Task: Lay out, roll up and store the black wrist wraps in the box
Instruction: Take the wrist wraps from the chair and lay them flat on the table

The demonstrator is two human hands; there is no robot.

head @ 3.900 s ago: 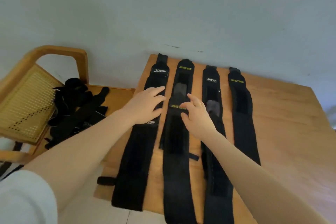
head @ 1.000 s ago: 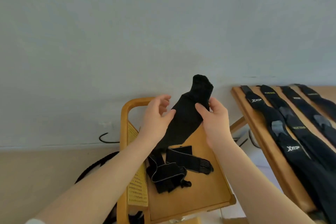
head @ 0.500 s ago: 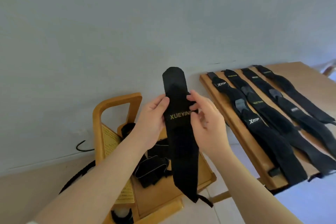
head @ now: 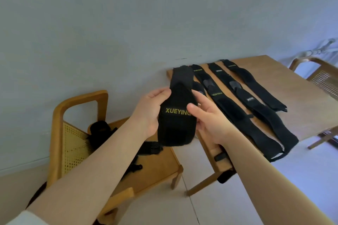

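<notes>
1. We find the left hand (head: 152, 113) gripping the left edge of a black wrap (head: 176, 115), its fingers (head: 161, 93) curled round behind that edge.
2. We find the right hand (head: 210, 122) holding the right edge of the same wrap, thumb (head: 192, 107) on the front beside the lettering and the other fingers curled behind.
3. The wrap is held in the air between both hands, above the gap between chair and tabletop. Its front reads "XUEYING" in yellow. Its upper end stands up narrow; its lower end is doubled into a rounded fold below the hands.
4. Both forearms are bare; a pale sleeve (head: 16, 217) shows at the lower left corner.
5. To the right, wraps (head: 236, 97) lie flat and lengthwise on the wooden tabletop (head: 292, 100), side by side, their near ends hanging over the front edge. Three show in full; a fourth is mostly hidden behind the held wrap and right hand.
6. To the left, a wooden chair (head: 76, 115) with a cane back carries a heap of black wraps (head: 102, 133) on its seat, partly hidden by the left forearm.
7. A second chair (head: 318, 75) stands at the far right, beyond the tabletop.
8. A plain pale wall (head: 128, 23) backs the scene.
9. No box is seen in this view.
</notes>
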